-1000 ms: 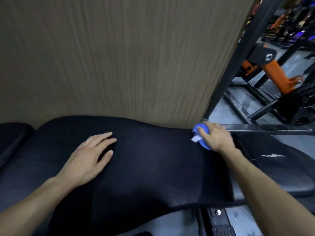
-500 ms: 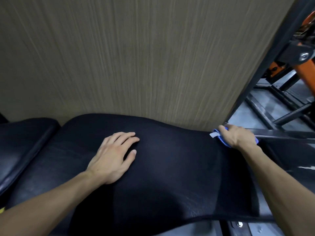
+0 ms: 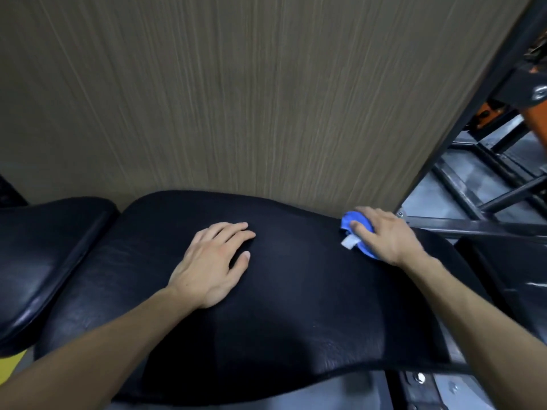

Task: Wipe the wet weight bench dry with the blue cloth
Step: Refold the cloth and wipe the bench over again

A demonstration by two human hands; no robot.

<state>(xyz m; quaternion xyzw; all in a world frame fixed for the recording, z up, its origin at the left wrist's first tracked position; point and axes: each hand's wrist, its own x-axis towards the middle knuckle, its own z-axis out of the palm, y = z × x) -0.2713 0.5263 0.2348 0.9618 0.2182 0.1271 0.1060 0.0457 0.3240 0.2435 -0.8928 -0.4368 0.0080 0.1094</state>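
The black padded weight bench runs across the view below me, its long pad close to a wood-grain wall. My right hand presses the bunched blue cloth onto the pad's far right edge; a white tag sticks out under the fingers. Most of the cloth is hidden beneath the hand. My left hand lies flat on the middle of the pad, fingers spread, holding nothing.
A second black pad adjoins on the left. The wood-grain wall stands right behind the bench. At right are a slanted black steel upright, a horizontal frame bar and orange gym machinery.
My right hand with the cloth has slid back along the far edge toward the pad's middle, showing more blue. My view has shifted left; the left hand stays flat on the pad.
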